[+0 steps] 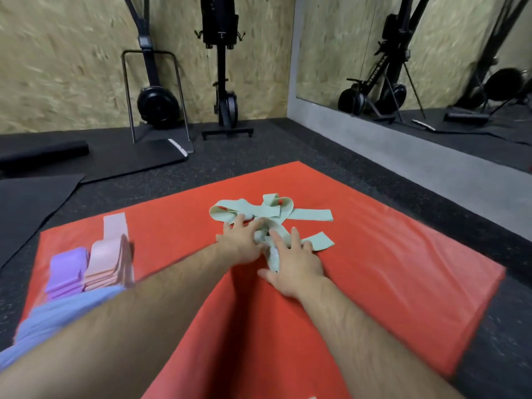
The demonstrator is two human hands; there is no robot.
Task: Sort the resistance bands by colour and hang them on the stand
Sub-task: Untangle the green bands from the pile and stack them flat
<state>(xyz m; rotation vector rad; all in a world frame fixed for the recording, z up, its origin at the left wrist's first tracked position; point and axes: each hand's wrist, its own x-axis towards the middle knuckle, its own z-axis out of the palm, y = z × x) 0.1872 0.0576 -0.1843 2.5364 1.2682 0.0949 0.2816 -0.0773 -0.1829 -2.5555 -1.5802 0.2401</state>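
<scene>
A loose tangle of pale green resistance bands point(267, 211) lies in the middle of the red mat point(388, 254). My left hand point(241, 240) rests on the near left side of the tangle with fingers spread. Beside it, my right hand point(293, 263) lies on the bands with fingers extended; a band end shows under its fingers. At the mat's left edge sit a folded stack of pink bands point(108, 260) and a folded stack of purple bands point(67, 272). No hanging stand for the bands is identifiable.
Dark rubber flooring point(259, 151) surrounds the mat. Two black exercise machines point(224, 82) stand against the chipboard wall, with a metal frame point(155, 93) around the left one. A black mat and a roll point(43, 152) lie at the far left. A wall mirror point(417, 53) is on the right.
</scene>
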